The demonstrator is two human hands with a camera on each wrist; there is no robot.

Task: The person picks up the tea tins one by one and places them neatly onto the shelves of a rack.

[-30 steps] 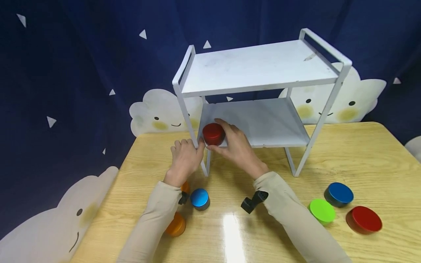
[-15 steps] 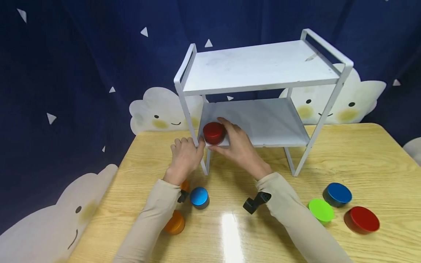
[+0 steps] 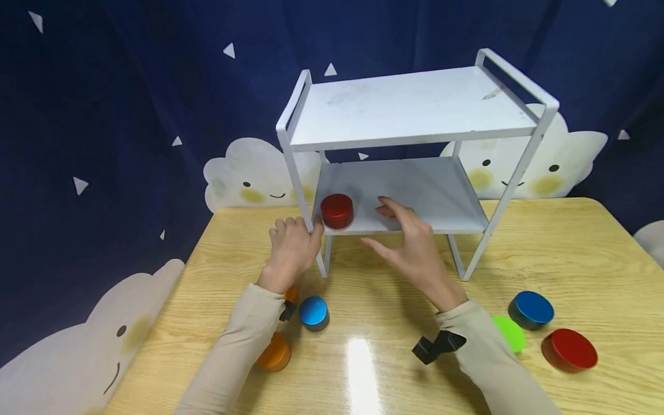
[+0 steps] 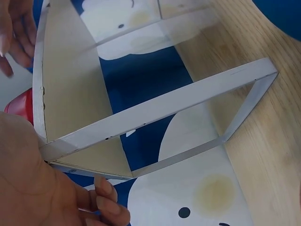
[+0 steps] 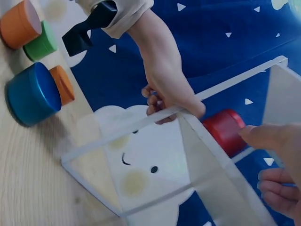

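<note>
A red round tin (image 3: 337, 211) stands on the lower shelf of a white two-tier rack (image 3: 410, 106), at the front left corner. My left hand (image 3: 293, 253) grips the rack's left post where it meets the lower shelf; in the left wrist view the fingers (image 4: 110, 207) curl under the frame. To the right of the tin, my right hand (image 3: 415, 248) is spread with thumb and fingers apart, holding nothing. The right wrist view shows its thumb (image 5: 258, 136) overlapping the red tin (image 5: 225, 132).
On the wooden table (image 3: 384, 323), a light blue tin (image 3: 313, 313) and orange tins (image 3: 275, 353) lie by the left forearm. At right are a dark blue tin (image 3: 531, 310), a green tin (image 3: 510, 332) and another red tin (image 3: 569, 350). A dark curtain (image 3: 129, 86) hangs behind.
The right hand has let go of the red tin and moved right and toward the front. The tin stays on the lower shelf. The left hand keeps its hold on the rack.
</note>
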